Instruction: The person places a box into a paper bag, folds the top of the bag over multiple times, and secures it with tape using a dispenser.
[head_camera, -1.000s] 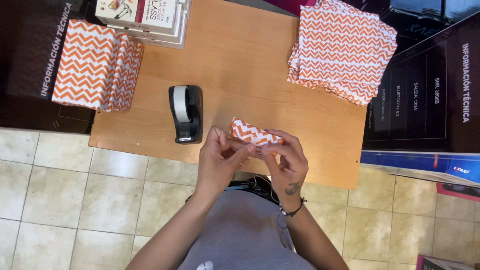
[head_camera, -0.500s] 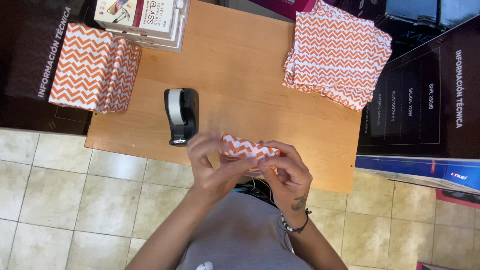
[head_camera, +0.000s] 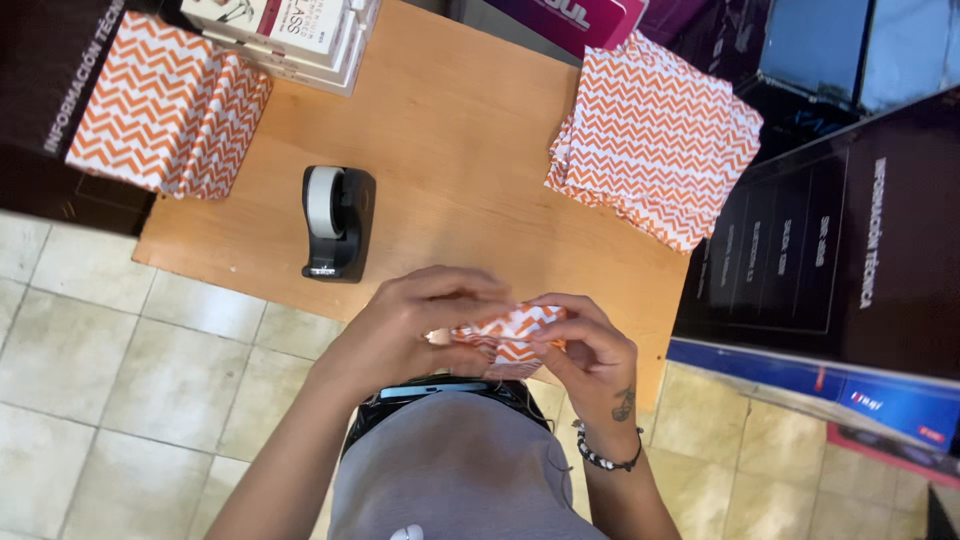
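Both my hands hold a small box wrapped in orange-and-white zigzag paper (head_camera: 512, 333) at the near edge of the wooden table (head_camera: 470, 160). My left hand (head_camera: 415, 325) covers its left end, fingers curled over the top. My right hand (head_camera: 590, 350) grips its right end, thumb and fingers pressing the paper. A black tape dispenser (head_camera: 338, 222) with a white roll stands on the table just left of my left hand.
A stack of zigzag paper sheets (head_camera: 655, 140) lies at the table's far right. Wrapped zigzag packages (head_camera: 165, 105) sit at the far left, boxes (head_camera: 290, 35) behind them. Dark display panels (head_camera: 830, 250) stand on the right. Tiled floor lies below.
The wrapped box has come closer to my body, off the table edge. My hands have closed more tightly over both its ends.
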